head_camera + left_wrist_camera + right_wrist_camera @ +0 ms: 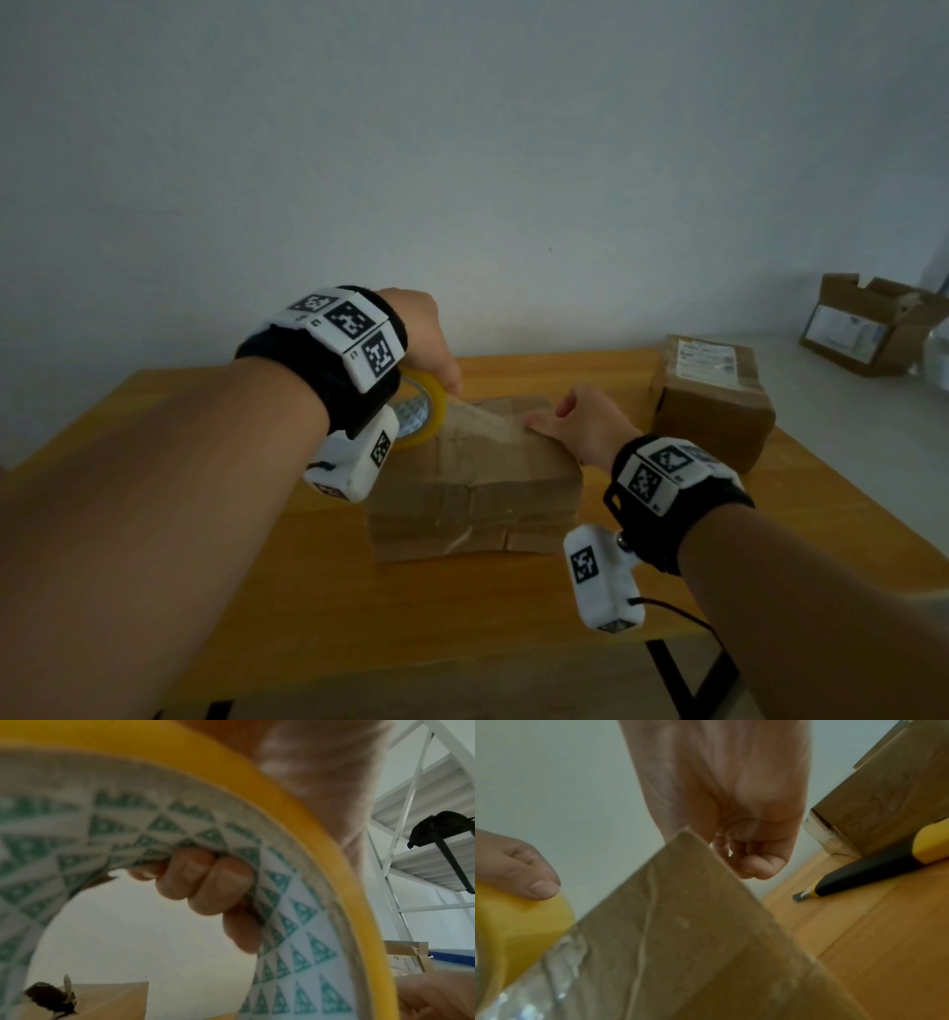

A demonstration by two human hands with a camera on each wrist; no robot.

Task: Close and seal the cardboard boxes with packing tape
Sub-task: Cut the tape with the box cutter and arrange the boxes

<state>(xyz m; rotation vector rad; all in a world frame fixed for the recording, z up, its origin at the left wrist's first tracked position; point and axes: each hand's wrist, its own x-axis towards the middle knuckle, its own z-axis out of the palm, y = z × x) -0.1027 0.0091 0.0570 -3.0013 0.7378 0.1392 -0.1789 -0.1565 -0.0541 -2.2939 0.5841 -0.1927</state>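
Cardboard box (475, 478) sat mid-table (821, 519) w/ left hand (421, 334) curled through the yellow tape roll (423, 411) to pull a strip taut, while right hand (585, 426), fingers partly curled, thumb out, pinned tape's end.

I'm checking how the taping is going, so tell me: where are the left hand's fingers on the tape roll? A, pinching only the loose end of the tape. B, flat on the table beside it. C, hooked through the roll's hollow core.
C: in the left wrist view the fingers of the left hand curl inside the patterned core of the yellow tape roll.
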